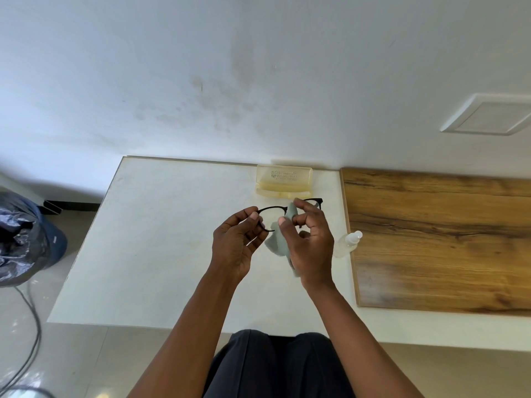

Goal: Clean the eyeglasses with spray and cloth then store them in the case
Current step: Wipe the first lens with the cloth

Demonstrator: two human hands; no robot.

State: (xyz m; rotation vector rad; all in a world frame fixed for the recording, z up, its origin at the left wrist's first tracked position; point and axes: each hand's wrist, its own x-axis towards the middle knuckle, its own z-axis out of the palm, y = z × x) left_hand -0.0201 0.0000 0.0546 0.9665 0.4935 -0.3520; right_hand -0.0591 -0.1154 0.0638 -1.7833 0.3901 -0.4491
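eyeglasses held above bench, case at 12 o'clock. left hand fingers pinch frame; right hand fingers pinch cloth on lens. risk: hard rubbing twists frame, loosening pinch.

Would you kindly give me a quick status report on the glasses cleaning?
Left hand pinching eyeglasses at frame end. Right hand holding cloth on a lens. Case open behind, spray bottle right. Nothing in the way.

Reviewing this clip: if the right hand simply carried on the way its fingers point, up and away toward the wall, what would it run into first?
Probably the open yellowish case, which lies just beyond the right hand and the eyeglasses it wipes with the cloth. The hand appears raised, so it might pass above the case and reach the wall.
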